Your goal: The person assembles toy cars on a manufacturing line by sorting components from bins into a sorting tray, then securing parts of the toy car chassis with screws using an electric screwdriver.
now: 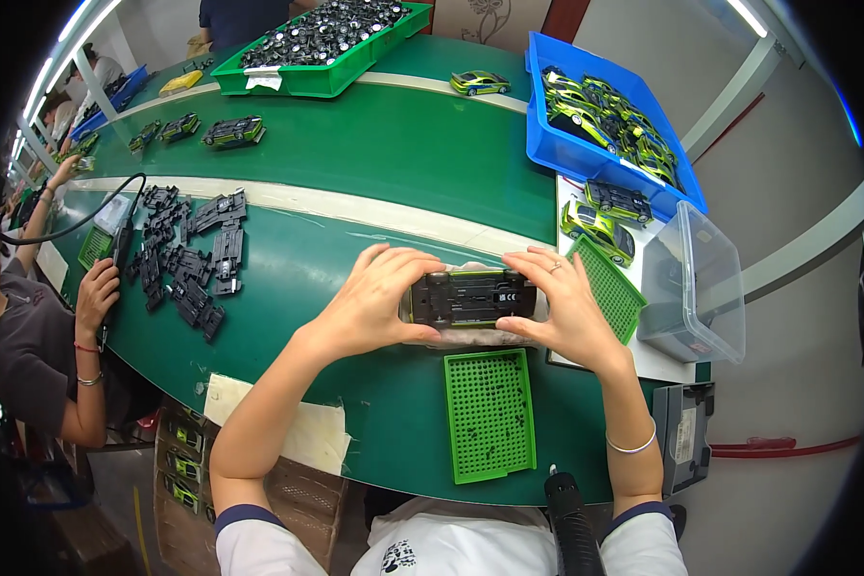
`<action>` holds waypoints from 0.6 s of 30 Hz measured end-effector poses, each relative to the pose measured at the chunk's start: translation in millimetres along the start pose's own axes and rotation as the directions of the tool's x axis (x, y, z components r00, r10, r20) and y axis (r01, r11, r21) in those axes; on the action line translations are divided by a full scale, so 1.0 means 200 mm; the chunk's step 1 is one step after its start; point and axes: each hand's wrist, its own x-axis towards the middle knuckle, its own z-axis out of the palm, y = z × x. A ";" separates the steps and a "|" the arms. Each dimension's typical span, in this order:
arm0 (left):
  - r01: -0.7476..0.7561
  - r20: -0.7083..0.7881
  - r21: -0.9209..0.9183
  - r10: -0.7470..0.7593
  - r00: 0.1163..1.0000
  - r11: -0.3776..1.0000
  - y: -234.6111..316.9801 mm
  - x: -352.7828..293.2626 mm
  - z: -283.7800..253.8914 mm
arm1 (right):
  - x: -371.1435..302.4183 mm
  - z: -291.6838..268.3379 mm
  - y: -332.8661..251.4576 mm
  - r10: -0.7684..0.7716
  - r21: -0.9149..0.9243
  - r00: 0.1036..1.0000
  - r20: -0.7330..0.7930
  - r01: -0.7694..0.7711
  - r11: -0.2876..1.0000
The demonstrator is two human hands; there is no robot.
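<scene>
A toy car (472, 300) lies upside down in front of me, its black chassis facing up and a thin yellow-green edge showing. My left hand (370, 300) is closed on the car's left end, fingers along the far side and thumb on the near edge. At the other end, my right hand (574, 309) grips it the same way. Underneath is a pale cloth pad (470, 337), mostly covered by the car. Just nearer to me lies a green perforated tray (463, 422) with small dark pieces, probably screws. A black electric screwdriver (568, 523) points up at the bottom edge.
Black chassis plates (190, 264) are piled at left, beside a co-worker's hand (97, 293) on a tool. Toy cars (232, 132) sit on the green belt (384, 154). A blue bin (540, 144) of cars, a clear box (710, 278) and a second green tray (616, 293) stand right.
</scene>
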 end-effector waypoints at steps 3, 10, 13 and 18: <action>-0.093 -0.002 0.053 0.093 0.996 0.994 -0.04 0.01 0.01 | 0.00 0.05 0.02 0.060 0.099 0.998 0.013 -0.061 0.993; -0.258 -0.113 0.080 0.266 0.957 0.963 -0.07 0.03 0.02 | -0.11 -0.11 -0.03 0.032 0.138 0.996 -0.081 -0.021 0.990; -0.228 -0.138 -0.060 0.218 0.966 0.972 -0.09 0.01 0.02 | -0.25 -0.25 -0.05 -0.399 0.665 0.897 0.189 0.182 0.724; -0.229 -0.107 -0.095 0.219 0.970 0.969 -0.10 0.02 0.04 | -0.62 -0.20 -0.12 -0.760 0.923 0.604 0.240 0.100 0.371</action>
